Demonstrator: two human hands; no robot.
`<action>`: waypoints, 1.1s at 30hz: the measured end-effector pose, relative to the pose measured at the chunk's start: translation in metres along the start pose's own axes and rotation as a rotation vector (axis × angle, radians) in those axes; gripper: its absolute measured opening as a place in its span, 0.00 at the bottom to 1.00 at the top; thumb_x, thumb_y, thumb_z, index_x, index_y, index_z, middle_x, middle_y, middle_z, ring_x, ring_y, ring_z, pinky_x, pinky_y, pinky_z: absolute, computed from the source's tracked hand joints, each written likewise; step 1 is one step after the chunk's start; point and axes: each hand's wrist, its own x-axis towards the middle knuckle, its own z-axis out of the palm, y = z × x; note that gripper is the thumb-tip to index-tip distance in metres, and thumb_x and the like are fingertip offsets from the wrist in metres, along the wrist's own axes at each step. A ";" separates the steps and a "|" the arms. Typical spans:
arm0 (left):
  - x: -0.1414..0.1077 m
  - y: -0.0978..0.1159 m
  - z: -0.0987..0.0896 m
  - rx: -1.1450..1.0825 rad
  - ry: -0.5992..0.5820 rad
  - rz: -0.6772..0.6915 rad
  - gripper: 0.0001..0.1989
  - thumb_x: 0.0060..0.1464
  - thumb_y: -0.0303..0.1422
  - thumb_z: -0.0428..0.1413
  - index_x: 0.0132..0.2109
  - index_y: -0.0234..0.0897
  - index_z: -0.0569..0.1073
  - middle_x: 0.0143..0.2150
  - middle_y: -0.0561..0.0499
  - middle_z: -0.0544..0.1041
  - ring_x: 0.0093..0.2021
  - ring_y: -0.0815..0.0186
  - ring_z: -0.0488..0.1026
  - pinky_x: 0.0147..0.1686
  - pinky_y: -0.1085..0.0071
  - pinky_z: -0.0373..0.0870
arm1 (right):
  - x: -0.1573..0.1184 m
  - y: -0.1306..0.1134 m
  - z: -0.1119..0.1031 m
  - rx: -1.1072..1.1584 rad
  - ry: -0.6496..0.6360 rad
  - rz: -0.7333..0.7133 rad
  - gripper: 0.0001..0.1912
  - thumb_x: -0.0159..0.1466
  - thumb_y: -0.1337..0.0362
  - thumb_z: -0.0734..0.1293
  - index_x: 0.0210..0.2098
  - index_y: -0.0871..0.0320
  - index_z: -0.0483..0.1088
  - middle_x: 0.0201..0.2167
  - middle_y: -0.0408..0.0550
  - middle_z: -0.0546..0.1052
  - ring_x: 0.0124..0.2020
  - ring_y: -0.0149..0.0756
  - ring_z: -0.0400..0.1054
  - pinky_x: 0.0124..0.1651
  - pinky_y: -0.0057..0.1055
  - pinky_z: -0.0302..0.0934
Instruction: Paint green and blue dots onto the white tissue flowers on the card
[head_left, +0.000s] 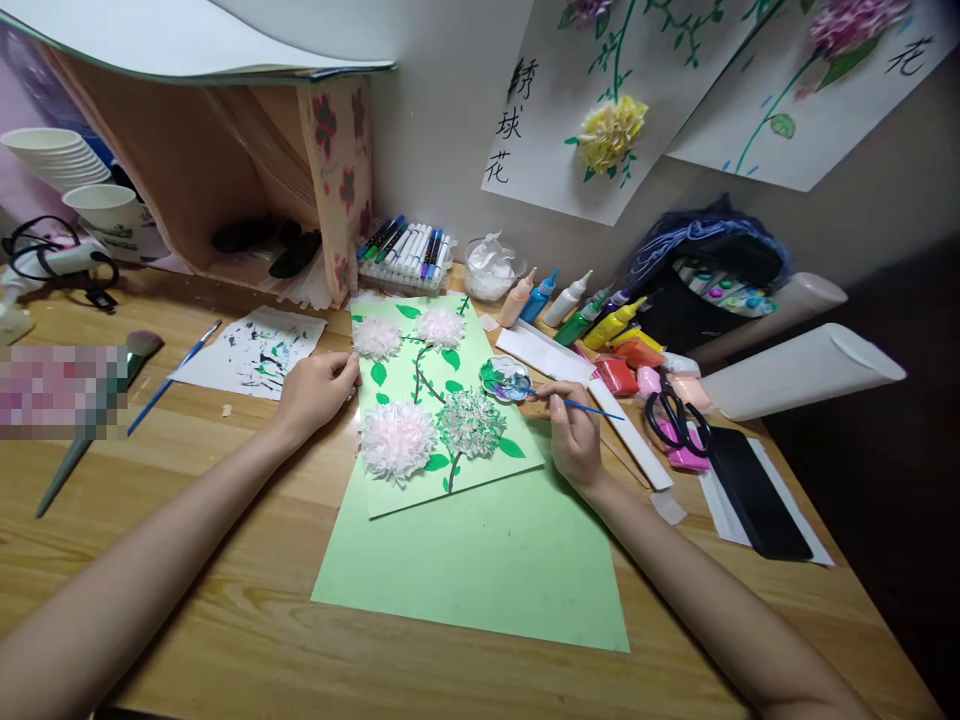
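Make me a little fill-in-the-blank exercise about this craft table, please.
1. The right hand holds a paintbrush with a ____ handle.
2. The left hand is at the card's ____ edge.
3. Of the card's four fluffy flowers, only ____ has plainly green petals.
4. The scissors' handles are ____.

Missing words: blue; left; one; black.

A blue paintbrush (592, 408) slants over the paint-smeared dish (504, 378) by the flowered card (399, 384).

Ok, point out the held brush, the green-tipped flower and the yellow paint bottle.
Held brush (604, 411): head view, on the rear part of its blue handle.
Green-tipped flower (472, 423): head view, middle of its petals.
Yellow paint bottle (614, 327): head view, middle of its body.
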 end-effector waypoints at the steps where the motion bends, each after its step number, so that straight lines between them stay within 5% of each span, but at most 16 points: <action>1: 0.000 0.000 0.000 -0.002 -0.003 -0.002 0.22 0.61 0.45 0.45 0.24 0.40 0.72 0.24 0.50 0.77 0.30 0.59 0.73 0.31 0.68 0.59 | 0.000 -0.001 0.000 -0.015 -0.011 0.004 0.11 0.71 0.61 0.57 0.40 0.54 0.69 0.35 0.47 0.75 0.39 0.41 0.71 0.45 0.39 0.63; 15: 0.000 0.002 -0.002 -0.012 -0.015 -0.003 0.22 0.61 0.45 0.45 0.25 0.40 0.72 0.23 0.50 0.76 0.31 0.59 0.72 0.31 0.68 0.58 | 0.004 -0.007 0.004 -0.003 -0.060 0.057 0.11 0.71 0.59 0.57 0.40 0.54 0.68 0.35 0.47 0.75 0.36 0.37 0.72 0.38 0.35 0.67; 33: 0.000 0.000 -0.001 -0.012 -0.008 -0.005 0.22 0.61 0.45 0.45 0.25 0.40 0.72 0.24 0.50 0.77 0.31 0.59 0.73 0.31 0.68 0.59 | 0.003 -0.001 0.003 0.146 -0.024 0.169 0.12 0.71 0.56 0.57 0.42 0.55 0.68 0.35 0.47 0.77 0.38 0.37 0.73 0.41 0.36 0.67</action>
